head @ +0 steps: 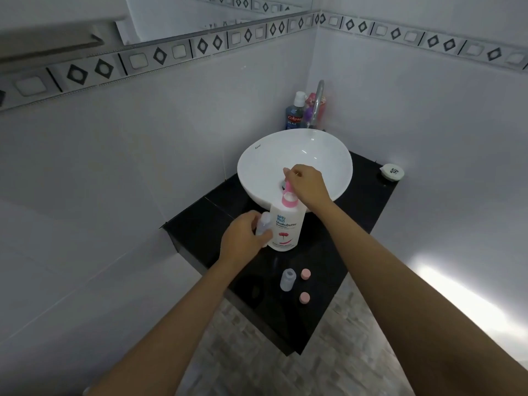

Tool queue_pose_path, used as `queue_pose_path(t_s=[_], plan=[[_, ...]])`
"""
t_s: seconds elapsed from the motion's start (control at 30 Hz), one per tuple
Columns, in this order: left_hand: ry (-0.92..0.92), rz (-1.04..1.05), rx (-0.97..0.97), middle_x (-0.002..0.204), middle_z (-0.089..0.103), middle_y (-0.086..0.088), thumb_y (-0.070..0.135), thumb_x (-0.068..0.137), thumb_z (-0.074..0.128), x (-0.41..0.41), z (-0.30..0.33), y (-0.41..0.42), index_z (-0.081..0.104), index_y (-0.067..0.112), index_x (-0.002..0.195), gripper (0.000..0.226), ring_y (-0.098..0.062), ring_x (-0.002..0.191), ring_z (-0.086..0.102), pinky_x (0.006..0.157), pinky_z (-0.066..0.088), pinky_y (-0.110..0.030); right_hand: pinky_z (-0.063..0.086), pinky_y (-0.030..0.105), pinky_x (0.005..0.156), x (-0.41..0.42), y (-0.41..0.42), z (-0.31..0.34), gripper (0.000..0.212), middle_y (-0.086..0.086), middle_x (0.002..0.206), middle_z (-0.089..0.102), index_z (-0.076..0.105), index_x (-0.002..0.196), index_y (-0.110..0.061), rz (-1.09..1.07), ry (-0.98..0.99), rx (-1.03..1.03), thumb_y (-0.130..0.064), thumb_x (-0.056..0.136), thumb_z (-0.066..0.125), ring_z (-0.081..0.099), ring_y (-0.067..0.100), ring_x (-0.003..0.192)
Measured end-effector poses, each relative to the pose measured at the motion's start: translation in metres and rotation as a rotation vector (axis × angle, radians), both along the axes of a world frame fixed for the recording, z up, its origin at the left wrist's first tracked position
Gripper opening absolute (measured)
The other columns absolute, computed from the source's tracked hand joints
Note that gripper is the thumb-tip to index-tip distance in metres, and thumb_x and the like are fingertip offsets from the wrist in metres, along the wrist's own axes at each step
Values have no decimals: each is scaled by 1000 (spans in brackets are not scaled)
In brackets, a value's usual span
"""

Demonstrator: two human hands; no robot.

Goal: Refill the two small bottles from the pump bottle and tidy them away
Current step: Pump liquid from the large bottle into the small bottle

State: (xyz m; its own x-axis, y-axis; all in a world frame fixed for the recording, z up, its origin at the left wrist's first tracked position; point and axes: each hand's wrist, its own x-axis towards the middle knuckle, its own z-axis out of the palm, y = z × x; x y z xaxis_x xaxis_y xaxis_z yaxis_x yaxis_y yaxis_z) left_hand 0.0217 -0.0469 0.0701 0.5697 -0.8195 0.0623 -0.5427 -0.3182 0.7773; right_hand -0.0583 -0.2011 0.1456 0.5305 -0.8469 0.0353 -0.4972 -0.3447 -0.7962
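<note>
Nearest on my black counter (pixel 328 281): two pink caps (pixel 305 273), one uncapped small bottle (pixel 287 279) standing beside them. Next: my left hand (pixel 243 238), fingers wrapped around the second small bottle (pixel 263 223), touching the white pump bottle (pixel 286 228). My right hand (pixel 307 182), fingers clenched over the pink pump head (pixel 288 195). Beyond: white basin (pixel 257 167), tap (pixel 318 101).

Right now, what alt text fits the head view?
The left hand holds a small clear bottle against a white pump bottle while the right hand grips its pink pump. A second uncapped bottle and two pink caps sit on the black counter.
</note>
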Motion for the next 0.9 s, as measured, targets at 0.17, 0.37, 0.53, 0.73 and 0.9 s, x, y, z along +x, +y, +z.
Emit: queue_pose_path(t_s=[0.17, 0.37, 0.53, 0.73, 0.9], plan=[[-84, -29, -25, 91, 65, 4, 39, 81, 63, -4, 16, -15, 62, 17, 94, 26, -10, 82, 62, 67, 53, -30, 40, 18, 66, 4, -6, -6, 44, 2, 70, 67, 71, 77, 3, 55, -13, 94, -28, 95, 45, 54, 7, 67], [-142, -1, -68, 91, 63, 1, 35, 81, 65, -5, 26, -22, 64, 14, 99, 27, -13, 80, 60, 66, 48, -26, 44, 22, 70, 7, -6, -10, 34, 8, 75, 70, 70, 71, 0, 57, -49, 147, -13, 88, 44, 58, 14, 73], [-238, -21, -65, 100, 63, -1, 38, 82, 63, -1, 35, -29, 61, 15, 112, 38, -16, 88, 59, 71, 52, -33, 45, 28, 75, 11, -7, -15, 37, 11, 76, 71, 73, 73, -1, 40, -55, 114, -18, 91, 46, 59, 15, 70], [-211, -67, -110, 103, 58, -4, 35, 85, 62, -1, 38, -31, 58, 16, 125, 45, -16, 91, 57, 76, 54, -35, 52, 24, 70, 12, -2, -20, 40, 12, 79, 72, 74, 82, 0, -2, -165, 155, -25, 95, 46, 65, 20, 75], [-57, -35, -228, 102, 62, -9, 29, 82, 69, 0, 35, -29, 61, 12, 122, 44, -20, 93, 61, 80, 56, -43, 56, 39, 80, 15, -1, -24, 42, 14, 87, 74, 73, 86, -2, -36, -215, 235, -30, 97, 43, 68, 26, 87]])
